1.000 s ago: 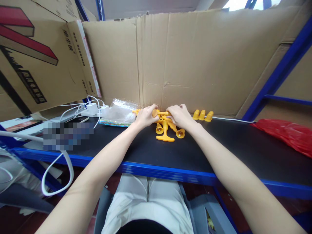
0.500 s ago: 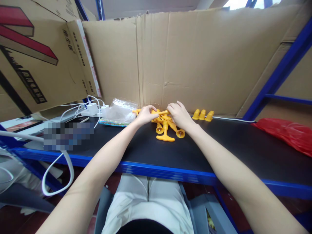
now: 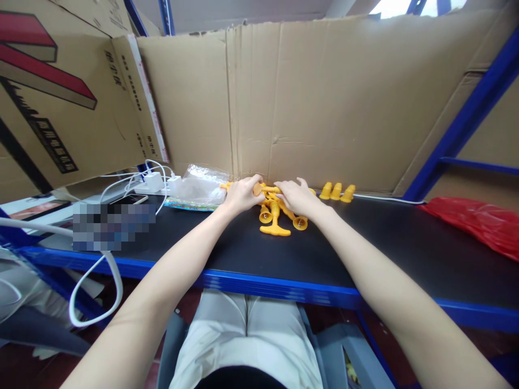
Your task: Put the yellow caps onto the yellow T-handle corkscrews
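Yellow plastic parts (image 3: 279,213) lie in a small heap at the far edge of the black surface (image 3: 405,254), right against the cardboard wall (image 3: 324,102). Both hands are on that heap. The left hand (image 3: 242,193) is curled over its left end, with its grip closed around one yellow piece whose rounded end shows past the thumb. The right hand (image 3: 298,195) lies over the right side of the heap, fingers bent and touching the pieces; whether its grip has truly closed on one of them I cannot tell. One T-shaped piece (image 3: 275,227) sticks out of the heap toward the near side, flat on the surface.

Just right of the right hand, three small yellow caps (image 3: 337,191) stand in a row by the wall, apart from the heap. Left of the left hand is a clear plastic bag (image 3: 198,185), and further left a white charger with cables (image 3: 152,181). A red plastic bag (image 3: 482,224) lies at the far right.
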Motion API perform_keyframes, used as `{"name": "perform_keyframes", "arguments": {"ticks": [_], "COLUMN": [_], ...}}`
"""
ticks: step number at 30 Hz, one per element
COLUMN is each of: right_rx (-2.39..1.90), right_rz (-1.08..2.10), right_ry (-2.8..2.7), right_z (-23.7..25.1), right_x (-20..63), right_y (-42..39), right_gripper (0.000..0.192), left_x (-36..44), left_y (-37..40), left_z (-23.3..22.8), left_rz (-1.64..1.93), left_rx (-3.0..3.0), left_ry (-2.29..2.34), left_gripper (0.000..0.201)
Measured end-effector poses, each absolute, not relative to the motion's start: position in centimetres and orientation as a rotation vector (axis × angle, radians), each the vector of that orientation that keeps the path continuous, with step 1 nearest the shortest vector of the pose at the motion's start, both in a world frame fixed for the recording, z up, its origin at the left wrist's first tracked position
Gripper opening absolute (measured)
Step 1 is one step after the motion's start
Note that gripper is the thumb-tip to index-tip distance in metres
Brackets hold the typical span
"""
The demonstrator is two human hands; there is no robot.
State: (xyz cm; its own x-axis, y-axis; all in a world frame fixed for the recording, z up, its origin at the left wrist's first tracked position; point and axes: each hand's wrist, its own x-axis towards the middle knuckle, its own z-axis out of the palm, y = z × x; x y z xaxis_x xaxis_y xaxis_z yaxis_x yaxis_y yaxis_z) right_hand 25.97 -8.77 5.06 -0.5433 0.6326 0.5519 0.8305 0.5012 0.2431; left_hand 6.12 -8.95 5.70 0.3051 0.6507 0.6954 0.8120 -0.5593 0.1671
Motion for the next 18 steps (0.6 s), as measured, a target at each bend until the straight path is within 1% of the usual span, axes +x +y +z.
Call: {"name": "perform_keyframes", "arguments": {"ticks": [4,7,10,13,15,18], "right_rx": [-1.235,-1.250,-1.256,-1.253,-1.246,-1.203], "right_rz": [-0.666,-0.708,-0.802,-0.872,-0.854,-0.738], "right_ry": [-2.393,-2.371,-2.299,-2.214,-2.186,-2.237], "right_z": [5.7,6.4,6.9,7.1,7.1,6.7], "right_x": [25.8,25.7,25.6,25.5,25.7,26.1], "right_y": [-9.2,-9.7,-10.1,-10.2,-10.1,-9.6], "right_gripper": [0.020,0.016,0.016,0.019,0.019,0.019], "left_x": [5.9,5.9,6.1,6.4,6.5,6.4], "left_y": [-8.8,-8.6,-8.4,-8.2,-8.1,-7.9], "left_z": [5.6,5.6,5.6,5.6,5.6,5.6], "left_rz": [-1.089,-1.161,-1.301,-1.459,-1.547,-1.607], "left_rx": [-2.377,-2.386,-2.397,-2.456,-2.509,-2.537], "left_ry": [-1.303,-1.295,-1.335,-1.381,-1.409,-1.429], "left_gripper": [0.030,0.030,0.028,0.025,0.024,0.024]}}
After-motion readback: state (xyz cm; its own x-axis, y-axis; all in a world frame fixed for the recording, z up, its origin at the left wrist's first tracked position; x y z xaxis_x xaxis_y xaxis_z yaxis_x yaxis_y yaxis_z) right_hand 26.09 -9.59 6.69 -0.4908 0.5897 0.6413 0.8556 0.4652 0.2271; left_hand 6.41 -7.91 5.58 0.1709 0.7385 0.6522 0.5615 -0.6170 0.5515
